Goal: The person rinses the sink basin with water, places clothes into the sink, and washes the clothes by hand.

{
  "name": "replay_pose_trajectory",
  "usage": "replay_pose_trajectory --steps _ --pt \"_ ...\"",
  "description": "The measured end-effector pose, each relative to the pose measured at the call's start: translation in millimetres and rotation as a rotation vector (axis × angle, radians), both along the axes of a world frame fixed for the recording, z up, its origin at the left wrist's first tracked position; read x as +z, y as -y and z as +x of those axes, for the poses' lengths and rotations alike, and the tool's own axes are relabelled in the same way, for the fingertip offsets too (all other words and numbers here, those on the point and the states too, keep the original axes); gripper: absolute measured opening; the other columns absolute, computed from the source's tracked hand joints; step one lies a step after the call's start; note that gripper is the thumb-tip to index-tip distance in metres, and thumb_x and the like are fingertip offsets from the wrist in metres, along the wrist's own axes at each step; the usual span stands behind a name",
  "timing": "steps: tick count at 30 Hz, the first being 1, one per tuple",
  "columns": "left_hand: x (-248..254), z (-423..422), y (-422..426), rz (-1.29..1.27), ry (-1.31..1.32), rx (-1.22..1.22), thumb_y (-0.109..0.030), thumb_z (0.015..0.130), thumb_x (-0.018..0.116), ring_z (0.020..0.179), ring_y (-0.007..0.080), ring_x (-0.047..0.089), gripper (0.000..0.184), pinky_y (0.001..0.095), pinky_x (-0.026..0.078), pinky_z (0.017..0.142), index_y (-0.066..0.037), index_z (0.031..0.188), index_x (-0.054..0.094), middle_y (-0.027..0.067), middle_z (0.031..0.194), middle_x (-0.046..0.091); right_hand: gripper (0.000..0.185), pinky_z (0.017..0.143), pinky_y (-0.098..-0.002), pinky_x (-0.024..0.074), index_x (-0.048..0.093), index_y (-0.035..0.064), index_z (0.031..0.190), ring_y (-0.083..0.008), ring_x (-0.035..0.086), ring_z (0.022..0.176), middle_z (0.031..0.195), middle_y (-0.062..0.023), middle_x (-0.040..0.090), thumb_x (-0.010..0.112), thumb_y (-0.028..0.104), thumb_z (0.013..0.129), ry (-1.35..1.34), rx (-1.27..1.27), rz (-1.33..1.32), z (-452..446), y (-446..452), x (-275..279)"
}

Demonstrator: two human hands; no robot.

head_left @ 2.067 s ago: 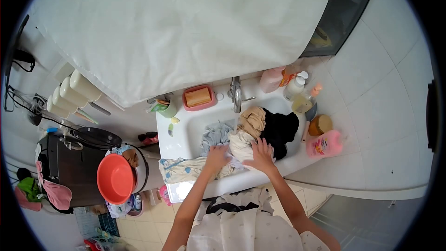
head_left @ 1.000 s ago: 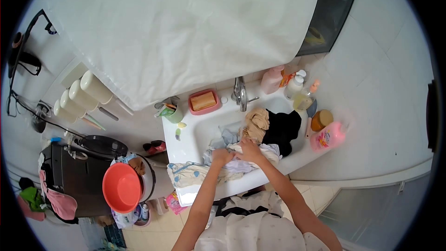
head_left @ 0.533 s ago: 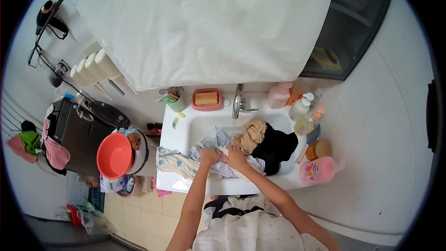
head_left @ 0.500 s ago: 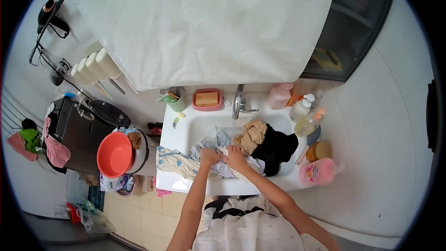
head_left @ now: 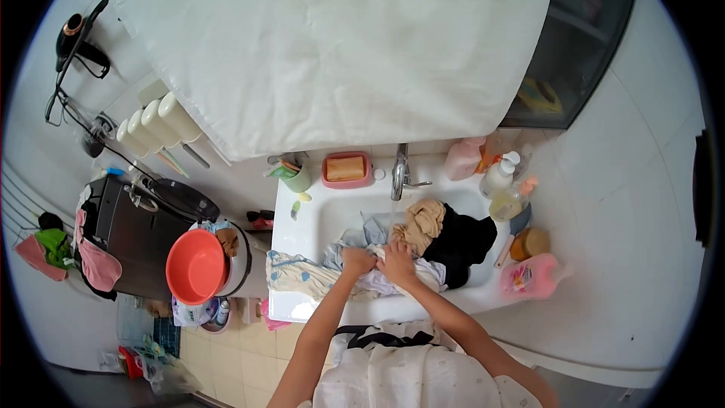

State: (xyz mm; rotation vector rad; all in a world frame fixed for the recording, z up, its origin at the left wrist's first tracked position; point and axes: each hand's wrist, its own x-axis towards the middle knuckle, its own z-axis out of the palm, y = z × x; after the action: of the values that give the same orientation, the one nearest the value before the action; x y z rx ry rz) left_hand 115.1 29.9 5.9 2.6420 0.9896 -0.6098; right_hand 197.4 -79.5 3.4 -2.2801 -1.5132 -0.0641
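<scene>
Cloth [head_left: 374,281], pale white and lavender, lies bunched under both your hands near the center of the frame, in the front part of the white sink [head_left: 290,233]. Your left hand [head_left: 358,261] is curled down on it, knuckles up; its fingertips are hidden, so you cannot tell how far it is closed or how much fabric it has hold of. Your right hand [head_left: 396,263] sits just beside it, fingers bent and slightly apart over the fabric; whether they pinch it or only press, you cannot tell.

Just above your hands lies a blue-gray cloth [head_left: 373,230]. To the left, a cream cloth [head_left: 302,275] with blue markings drapes over the sink's front edge. To the right of center are a beige cloth [head_left: 424,223] and, touching it, a black cloth [head_left: 467,240].

Farther up, you have the faucet [head_left: 400,172] above the basin, with a pink soap dish [head_left: 368,174] holding a soap bar [head_left: 345,169] to its left. At right of the frame, near the sink's edge, are a white pump bottle [head_left: 496,180], an amber jar [head_left: 531,244] and a pink bottle [head_left: 529,277]. At left of the frame is a red basin [head_left: 195,266]; a white sheet [head_left: 332,45] fills the upper middle.
</scene>
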Motion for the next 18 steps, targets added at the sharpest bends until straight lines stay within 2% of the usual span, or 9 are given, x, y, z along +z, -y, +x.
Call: replay_pose_trajectory --steps 2,3,5,6,8,9,11,15,18 --pt "-4.9 0.3 -0.9 0.045 -0.009 -0.097 -0.046 0.076 0.036 0.09 0.0263 0.057 0.048 0.042 0.028 0.091 -0.009 0.086 0.066 0.0117 0.088 0.063 0.033 0.082 -0.0398 0.029 0.054 0.003 0.089 -0.0267 0.042 0.094 0.093 -0.0125 0.049 0.055 0.03 0.069 0.004 0.028 -0.023 -0.2 2.2 -0.7" --pt "1.2 3.4 -1.3 0.048 -0.009 -0.117 -0.046 0.076 0.036 0.09 0.0263 0.057 0.048 0.042 0.028 0.091 -0.009 0.086 0.066 0.0117 0.088 0.063 0.033 0.082 -0.0398 0.029 0.054 0.003 0.089 -0.0267 0.042 0.094 0.093 -0.0125 0.049 0.055 0.03 0.069 0.003 0.008 -0.02 -0.5 1.6 0.6" --pt "12.3 11.0 1.1 0.009 -0.152 -0.155 -0.044 0.076 0.039 0.109 0.0267 0.045 0.046 0.0434 0.014 0.099 -0.012 0.097 0.063 0.0114 0.11 0.055 0.033 0.082 -0.0385 0.0296 0.054 0.0026 0.089 -0.0262 0.043 0.093 0.092 -0.012 0.05 0.056 0.029 0.069 -0.033 0.033 -0.028 1.0 3.6 2.5" --pt "11.0 12.5 2.0 0.009 -0.15 -0.171 -0.044 0.076 0.039 0.109 0.0267 0.045 0.046 0.0434 0.014 0.099 -0.012 0.097 0.063 0.0114 0.11 0.055 0.033 0.082 -0.0385 0.0296 0.054 0.0026 0.089 -0.0262 0.043 0.093 0.092 -0.012 0.05 0.056 0.029 0.069 -0.031 0.016 -0.029 0.6 4.8 3.0" --pt "7.5 13.3 3.8 0.154 -0.044 -0.234 -0.039 0.073 0.043 0.124 0.0272 0.025 0.044 0.0421 0.013 0.102 -0.012 0.103 0.06 0.0094 0.128 0.039 0.035 0.081 -0.0371 0.0301 0.054 0.0017 0.091 -0.0258 0.044 0.092 0.092 -0.0117 0.05 0.057 0.028 0.068 -0.022 0.039 -0.022 1.5 5.6 3.2" --pt "-3.6 11.9 -1.1 0.157 -0.038 -0.24 -0.039 0.073 0.043 0.124 0.0272 0.025 0.044 0.0421 0.013 0.102 -0.012 0.103 0.06 0.0094 0.128 0.039 0.035 0.081 -0.0371 0.0301 0.054 0.0017 0.091 -0.0258 0.044 0.092 0.092 -0.0117 0.05 0.057 0.028 0.068 -0.016 0.032 -0.02 2.6 6.0 3.8" --pt "-32.6 7.8 -15.5 0.163 0.334 -0.476 -0.035 0.071 0.047 0.128 0.0265 0.011 0.043 0.0404 0.012 0.103 -0.011 0.105 0.06 0.0088 0.134 0.029 0.036 0.081 -0.0368 0.0305 0.053 0.0012 0.091 -0.0258 0.044 0.093 0.092 -0.0116 0.05 0.058 0.029 0.068 -0.003 0.045 -0.003 1.8 6.0 3.8" --pt "-24.3 16.8 -28.6 -0.046 0.213 -0.583 -0.032 0.07 0.047 0.129 0.0249 0.012 0.044 0.0379 0.015 0.103 -0.012 0.106 0.058 0.0094 0.131 0.034 0.037 0.08 -0.037 0.0305 0.053 0.0012 0.091 -0.0258 0.044 0.093 0.092 -0.0113 0.05 0.058 0.029 0.068 0.01 0.06 0.0 2.6 6.4 3.5" --pt "-33.3 23.3 -31.5 -0.213 0.199 -0.503 -0.031 0.07 0.047 0.127 0.0252 0.019 0.042 0.0374 0.018 0.102 -0.011 0.105 0.059 0.0109 0.13 0.035 0.035 0.08 -0.0368 0.0303 0.053 0.0013 0.09 -0.0258 0.044 0.092 0.091 -0.0114 0.05 0.058 0.028 0.068 0.015 0.047 0.005 1.9 4.7 1.8"
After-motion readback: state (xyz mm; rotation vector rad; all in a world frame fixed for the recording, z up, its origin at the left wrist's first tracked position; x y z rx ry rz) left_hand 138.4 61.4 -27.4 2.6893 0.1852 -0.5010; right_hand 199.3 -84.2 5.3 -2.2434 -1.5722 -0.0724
